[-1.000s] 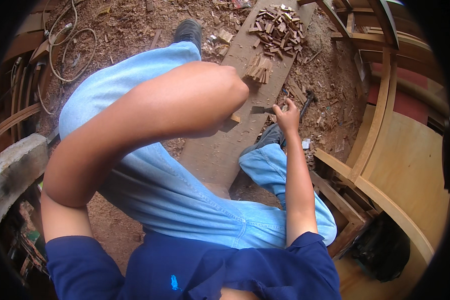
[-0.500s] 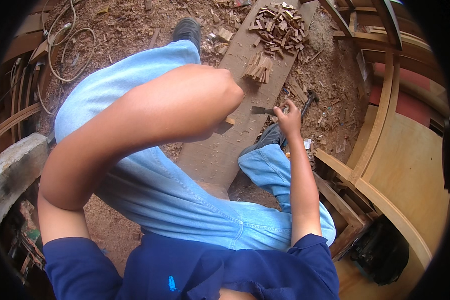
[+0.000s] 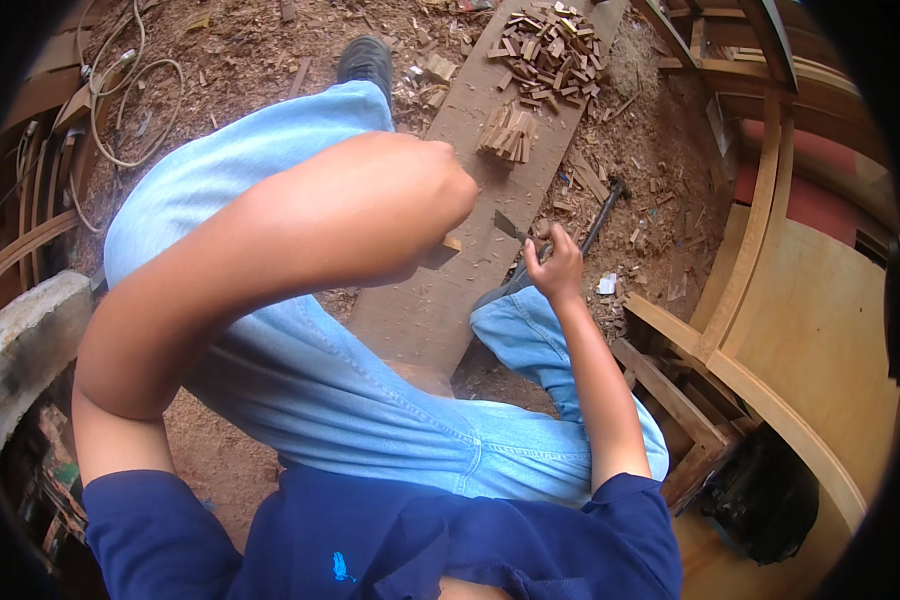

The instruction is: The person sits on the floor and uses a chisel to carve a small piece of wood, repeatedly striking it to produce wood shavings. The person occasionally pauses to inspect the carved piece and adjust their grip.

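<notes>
Listing from largest to smallest: one wooden frame (image 3: pixel 755 225), pale, standing well apart from the plank's right edge. One pair of light blue jeans (image 3: pixel 360 400), the legs spread, one to each side of the plank. One long brown plank (image 3: pixel 400 320), laid on chip-strewn ground (image 3: pixel 210 75), sprinkled with shavings. One heap of short wood pieces (image 3: pixel 553 55), toward the plank's far end, reaching its right edge. One dark hammer (image 3: pixel 606 212), just off the right edge, its near end passing behind the right hand. One left hand (image 3: pixel 425 195), over the plank's left part, knuckles up and rounded; fingers hidden, so the grip cannot be told. One right hand (image 3: pixel 557 262), just outside the right edge, thumb and forefinger pinched on a chisel, other fingers loosely bent. One bundle of sticks (image 3: pixel 508 133), mid-plank, nearer than the heap. One chisel (image 3: pixel 508 225), flat blade over the plank near its right edge, pointing toward the left edge. One wood block (image 3: pixel 443 254), partly showing under the left hand.
</notes>
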Motion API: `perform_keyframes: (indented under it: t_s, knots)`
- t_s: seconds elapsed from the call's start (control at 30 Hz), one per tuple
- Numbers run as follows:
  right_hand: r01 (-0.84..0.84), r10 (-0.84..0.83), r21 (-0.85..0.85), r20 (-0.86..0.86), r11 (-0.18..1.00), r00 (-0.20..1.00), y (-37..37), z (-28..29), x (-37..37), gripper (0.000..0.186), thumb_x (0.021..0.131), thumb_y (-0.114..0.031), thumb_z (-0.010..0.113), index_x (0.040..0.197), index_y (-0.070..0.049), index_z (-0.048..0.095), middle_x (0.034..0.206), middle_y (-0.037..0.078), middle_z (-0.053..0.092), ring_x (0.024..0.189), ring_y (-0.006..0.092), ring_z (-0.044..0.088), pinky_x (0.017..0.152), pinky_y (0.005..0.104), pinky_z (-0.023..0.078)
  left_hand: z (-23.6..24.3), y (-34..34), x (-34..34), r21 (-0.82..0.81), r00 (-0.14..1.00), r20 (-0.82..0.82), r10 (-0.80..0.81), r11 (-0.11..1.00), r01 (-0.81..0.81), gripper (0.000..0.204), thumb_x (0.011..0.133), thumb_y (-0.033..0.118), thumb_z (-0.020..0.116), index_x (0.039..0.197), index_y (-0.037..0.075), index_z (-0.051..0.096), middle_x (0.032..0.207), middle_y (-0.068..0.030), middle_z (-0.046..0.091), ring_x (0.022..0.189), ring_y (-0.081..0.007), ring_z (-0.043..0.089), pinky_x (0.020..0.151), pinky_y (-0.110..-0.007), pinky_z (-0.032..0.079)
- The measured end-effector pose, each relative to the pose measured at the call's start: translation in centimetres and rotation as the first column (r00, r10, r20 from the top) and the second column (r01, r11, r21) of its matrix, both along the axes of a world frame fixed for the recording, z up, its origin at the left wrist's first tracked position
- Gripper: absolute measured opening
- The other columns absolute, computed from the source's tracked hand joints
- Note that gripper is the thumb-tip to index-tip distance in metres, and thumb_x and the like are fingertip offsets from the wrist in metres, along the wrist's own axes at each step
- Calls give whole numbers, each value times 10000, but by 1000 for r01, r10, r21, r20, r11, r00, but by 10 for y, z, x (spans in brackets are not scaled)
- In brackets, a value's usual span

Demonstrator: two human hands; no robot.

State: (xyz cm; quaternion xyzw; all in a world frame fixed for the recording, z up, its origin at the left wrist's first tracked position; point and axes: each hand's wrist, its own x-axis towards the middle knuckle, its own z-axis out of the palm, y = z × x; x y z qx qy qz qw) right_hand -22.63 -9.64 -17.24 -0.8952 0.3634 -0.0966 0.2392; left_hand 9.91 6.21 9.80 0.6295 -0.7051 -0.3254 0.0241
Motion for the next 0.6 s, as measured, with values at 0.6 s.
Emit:
perform_keyframes:
  t_s: [0.6]
  knots:
    - [-84,75,-59,-148,995,986,-20,10,49,323,803,-286,741,960,-21,645,820,267,696,790,444,705,705,526,564,4,2,-1,-42,999,0,48,998,-48,163,812,123,776,787,-34,739,794,-219,713,792,-376,727,727,-443,581]
